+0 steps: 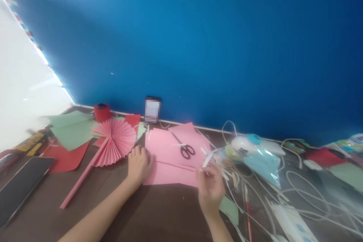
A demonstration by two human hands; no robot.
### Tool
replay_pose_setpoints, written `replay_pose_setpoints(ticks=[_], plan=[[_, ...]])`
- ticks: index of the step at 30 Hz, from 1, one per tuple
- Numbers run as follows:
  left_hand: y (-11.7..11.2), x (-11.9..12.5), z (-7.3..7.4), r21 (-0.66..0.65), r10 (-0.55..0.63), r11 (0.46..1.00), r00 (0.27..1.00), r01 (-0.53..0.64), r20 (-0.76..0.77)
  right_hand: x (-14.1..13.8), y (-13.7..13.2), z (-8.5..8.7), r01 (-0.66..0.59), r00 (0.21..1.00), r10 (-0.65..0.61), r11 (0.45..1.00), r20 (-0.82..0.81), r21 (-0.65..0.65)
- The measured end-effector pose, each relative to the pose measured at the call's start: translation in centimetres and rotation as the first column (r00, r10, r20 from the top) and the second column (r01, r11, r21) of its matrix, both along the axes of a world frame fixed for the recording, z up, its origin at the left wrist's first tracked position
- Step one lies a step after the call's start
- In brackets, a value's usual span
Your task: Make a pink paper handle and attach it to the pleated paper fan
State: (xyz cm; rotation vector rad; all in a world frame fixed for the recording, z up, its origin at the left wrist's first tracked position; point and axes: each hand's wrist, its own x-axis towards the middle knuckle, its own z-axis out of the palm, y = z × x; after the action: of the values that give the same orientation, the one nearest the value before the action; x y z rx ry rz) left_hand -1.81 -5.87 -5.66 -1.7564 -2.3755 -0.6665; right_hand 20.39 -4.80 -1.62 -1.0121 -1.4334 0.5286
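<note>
Pink paper sheets (161, 143) lie overlapped on the dark table, with a crease or edge running across between my hands. My left hand (138, 168) rests at their left side, fingers forward on the table and thumb against the paper. At the right edge, my right hand (211, 189) has its fingers curled together beside several small white strips (208, 159). Blur hides whether those fingertips grip a strip or the paper. Dark-handled scissors (187, 151) lie on top of the sheets. A pleated pink paper fan (119, 141) with a long pink handle lies left of my left hand.
Green paper (70, 124), red paper (68, 157), a red roll (102, 112) and a phone (25, 187) lie leftward. A small upright device (152, 109) leans against the blue wall (198, 45). White cords (261, 189) and a light-blue plastic packet (265, 164) crowd the right side.
</note>
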Motion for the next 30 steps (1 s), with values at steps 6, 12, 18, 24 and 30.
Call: replay_pose_setpoints(ticks=[6, 12, 18, 24, 30], plan=[[-0.1, -0.4, -0.6, -0.023, -0.044, 0.999, 0.999, 0.045, 0.019, -0.2, 0.0, -1.6, -0.095, 0.931, 0.002, 0.967, 0.365, 0.236], [0.3, -1.3, -1.2, 0.057, -0.095, 0.995, 0.98, 0.087, 0.175, -0.2, 0.4, -2.6, -0.118, 0.886, -0.042, 0.943, 0.462, 0.311], [0.3, -1.1, -0.2, 0.283, -0.262, 0.951, 0.814, 0.125, 0.518, 0.4, 0.7, 0.9, -0.302, 0.805, 0.117, 0.925, 0.582, 0.232], [1.3, -1.5, 4.3, 0.294, -0.304, 0.952, 0.28, 0.08, 0.911, -0.4, 0.9, 7.1, -0.329, 0.78, 0.445, 0.889, 0.44, -0.317], [2.3, -2.8, 9.3, 0.278, -0.349, 0.911, 0.211, 0.304, 0.913, -3.0, 3.2, 10.1, -0.467, 0.786, 0.601, 0.731, 0.145, -0.498]])
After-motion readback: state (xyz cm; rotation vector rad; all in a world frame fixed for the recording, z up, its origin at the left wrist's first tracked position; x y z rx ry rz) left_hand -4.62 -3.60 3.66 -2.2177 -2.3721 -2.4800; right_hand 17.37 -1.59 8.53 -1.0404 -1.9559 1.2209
